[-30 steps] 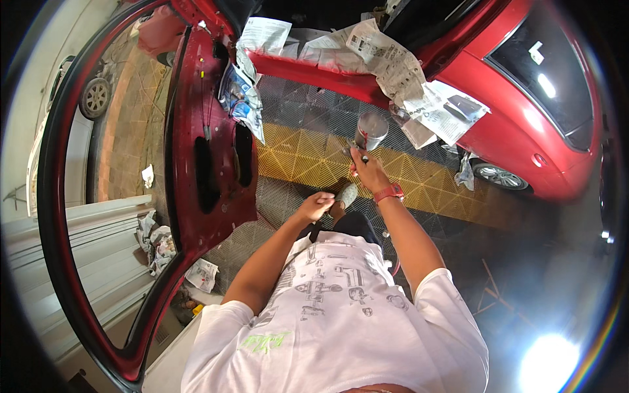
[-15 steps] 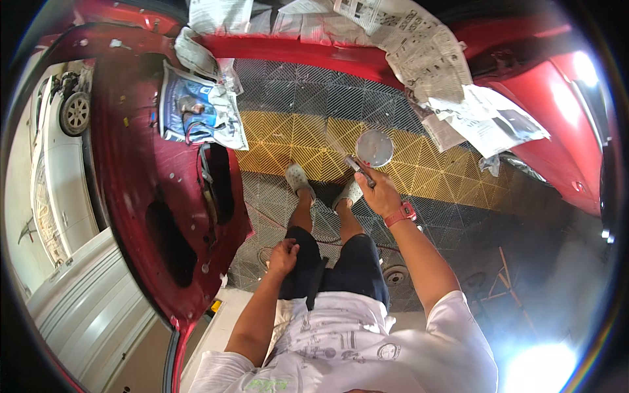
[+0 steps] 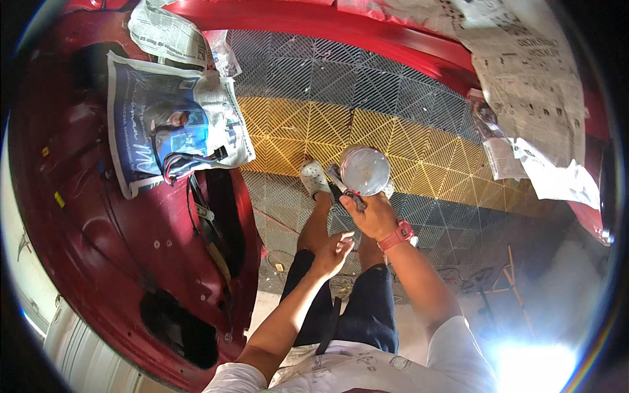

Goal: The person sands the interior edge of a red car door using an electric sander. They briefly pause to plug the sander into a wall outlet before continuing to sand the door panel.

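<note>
A spray gun with a round, pale cup [image 3: 365,171] on top is in my right hand [image 3: 377,216], its fingers wrapped round the dark handle. The cup's flat, greyish top faces up. My left hand [image 3: 334,254] hovers over my legs, lower and to the left of the gun. Its fingers are loosely curled and apart, and nothing shows in them. Left of me hangs a dark red car door [image 3: 124,242] with bare inner holes. Newspaper [image 3: 177,124] covers its upper part, and a bundle of wires [image 3: 190,160] sticks out over the paper.
A red car sill [image 3: 314,26] runs across the far side. More newspaper [image 3: 524,92] drapes the bodywork at the right. Black, grey and yellow floor tiles [image 3: 282,131] lie beneath, with a thin cable [image 3: 275,223] on them. A bright lamp [image 3: 534,367] glows at the lower right.
My view has moved closer to the door and the sill. The spray gun has turned and come nearer my body's midline. My left hand has risen from my thigh toward the right hand.
</note>
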Demonstrator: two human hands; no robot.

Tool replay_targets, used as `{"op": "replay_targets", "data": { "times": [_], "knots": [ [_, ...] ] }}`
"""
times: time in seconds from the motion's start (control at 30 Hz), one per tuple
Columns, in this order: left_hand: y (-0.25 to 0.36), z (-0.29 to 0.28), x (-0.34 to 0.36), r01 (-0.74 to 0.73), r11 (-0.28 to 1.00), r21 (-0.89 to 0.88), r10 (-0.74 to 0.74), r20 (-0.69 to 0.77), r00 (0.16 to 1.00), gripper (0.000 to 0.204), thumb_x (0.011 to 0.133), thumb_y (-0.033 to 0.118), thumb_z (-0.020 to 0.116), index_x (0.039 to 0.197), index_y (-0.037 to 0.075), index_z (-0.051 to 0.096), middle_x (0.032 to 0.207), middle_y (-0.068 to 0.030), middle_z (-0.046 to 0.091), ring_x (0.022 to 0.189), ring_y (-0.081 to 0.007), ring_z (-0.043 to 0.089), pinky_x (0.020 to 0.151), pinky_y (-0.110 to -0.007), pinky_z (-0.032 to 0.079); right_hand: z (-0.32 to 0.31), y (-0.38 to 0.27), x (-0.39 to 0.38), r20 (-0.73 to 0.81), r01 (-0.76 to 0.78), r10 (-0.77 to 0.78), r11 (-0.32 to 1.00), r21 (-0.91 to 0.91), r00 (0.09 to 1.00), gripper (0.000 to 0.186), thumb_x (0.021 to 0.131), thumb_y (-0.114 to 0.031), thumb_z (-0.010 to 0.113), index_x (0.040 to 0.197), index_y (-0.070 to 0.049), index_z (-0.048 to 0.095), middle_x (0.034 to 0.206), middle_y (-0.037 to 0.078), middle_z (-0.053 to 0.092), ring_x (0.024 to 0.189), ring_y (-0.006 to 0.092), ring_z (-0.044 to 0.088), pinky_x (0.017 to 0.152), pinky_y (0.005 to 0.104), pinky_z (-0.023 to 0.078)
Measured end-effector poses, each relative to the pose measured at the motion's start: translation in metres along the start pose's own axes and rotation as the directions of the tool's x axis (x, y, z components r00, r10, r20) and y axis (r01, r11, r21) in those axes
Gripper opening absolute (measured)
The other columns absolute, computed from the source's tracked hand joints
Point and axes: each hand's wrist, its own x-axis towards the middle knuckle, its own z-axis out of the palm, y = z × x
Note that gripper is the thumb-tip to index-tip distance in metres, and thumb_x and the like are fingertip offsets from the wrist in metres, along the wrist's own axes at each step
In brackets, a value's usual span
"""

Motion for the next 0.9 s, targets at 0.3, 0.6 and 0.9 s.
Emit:
{"op": "replay_targets", "data": {
  "times": [0.3,0.6,0.9],
  "knots": [
    [0.007,-0.049,0.070,0.079,0.791,-0.606,-0.025,0.098,0.995,0.046,0.101,0.013,0.061,0.144,0.007,0.047,0.132,-0.0042,0.058,0.118,-0.0131,0.054,0.100,-0.031,0.041,0.070,-0.020,0.059,-0.086,-0.045,0.045,0.999,0.001,0.995,0.045,0.096,-0.047,0.063,0.107,-0.004,0.071,0.097,0.025,0.070,0.092,0.0476,0.064,0.081,0.0505,0.052],
    [0.054,-0.071,0.088,-0.017,0.763,-0.647,-0.012,-0.040,0.999,0.042,0.097,0.009,0.063,0.137,0.005,0.051,0.123,0.0000,0.060,0.106,-0.0102,0.055,0.086,-0.027,0.044,0.070,-0.030,0.083,-0.036,0.083,-0.087,0.991,-0.102,0.996,0.041,0.092,-0.040,0.071,0.111,-0.004,0.069,0.104,0.019,0.070,0.088,0.0400,0.068,0.076,0.0465,0.054],
    [0.010,-0.067,0.143,-0.017,0.595,-0.804,-0.028,-0.041,0.999,0.072,0.098,0.031,0.068,0.152,0.003,0.031,0.148,-0.0068,0.042,0.134,-0.0176,0.042,0.110,-0.034,0.038,0.039,-0.037,0.168,0.100,0.212,-0.209,0.977,-0.015,0.973,0.042,0.088,-0.036,0.072,0.116,-0.006,0.067,0.102,0.019,0.070,0.085,0.0360,0.069,0.075,0.0454,0.056]
  ]
}}
